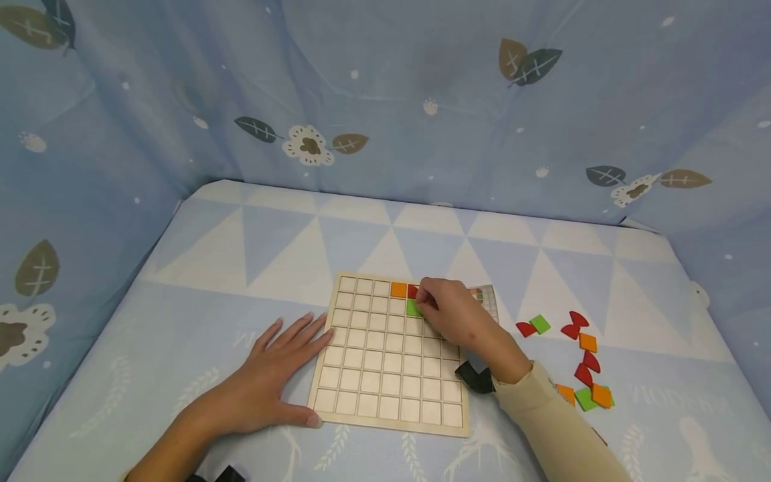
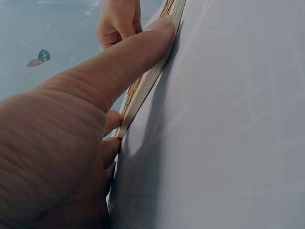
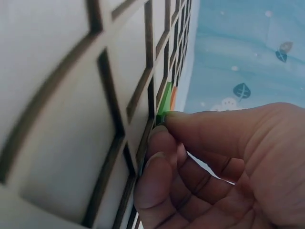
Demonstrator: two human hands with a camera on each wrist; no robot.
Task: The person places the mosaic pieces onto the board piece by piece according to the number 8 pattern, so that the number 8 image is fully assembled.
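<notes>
Right, the big wooden grid board [image 1: 391, 355] lies flat on the blue-and-white patterned counter [image 1: 241, 268], and both hands are at it. The left hand [image 1: 271, 375] is spread flat beside the board's left edge, fingers straight and apart, thumb tip pressed against the near-left corner; the left wrist view shows that thumb hard along the board's thin rim. The right hand [image 1: 448, 311] reaches in over the board's far side from the right, fingers curled together and pinching a green square tile [image 1: 413, 308] with its fingertips [image 3: 164, 131], the tile tilted at the lip of a cell in the second row from the far edge. Just beyond it in the far row sit an orange tile [image 1: 398, 289] and a red tile [image 1: 412, 290], side by side. Loose red, green and orange pieces [image 1: 581, 355] lie scattered well to the right of the board. No readable writing anywhere.
</notes>
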